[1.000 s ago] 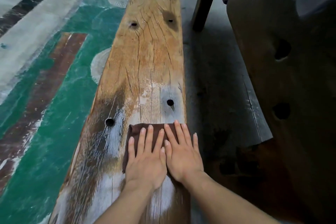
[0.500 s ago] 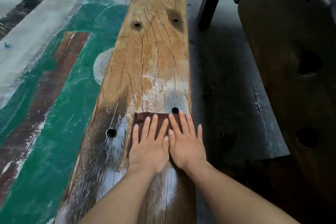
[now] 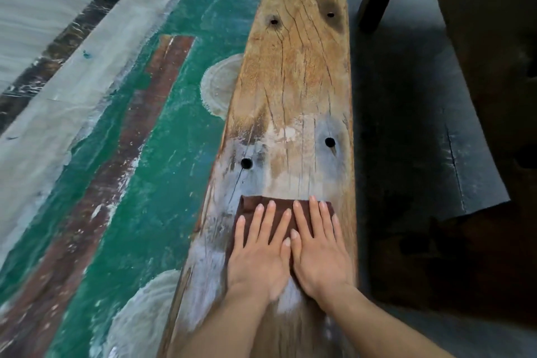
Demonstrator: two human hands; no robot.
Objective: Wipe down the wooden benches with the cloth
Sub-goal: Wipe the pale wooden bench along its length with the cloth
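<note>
Slid back along bench [image 3: 293, 73], cloth [image 3: 250, 204] lies crosswise; left hand [image 3: 258, 264] and right hand [image 3: 319, 259] press it, fingers [image 3: 313, 218] straight

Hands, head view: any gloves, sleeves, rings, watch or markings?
Both are bare. The left hand and right hand wear no gloves, and no ring shows on the fingers. The nails look short and unpainted. The left forearm and right forearm are uncovered down to the frame's bottom edge: no sleeve, watch or band is in view, and I can make out no markings.
</note>
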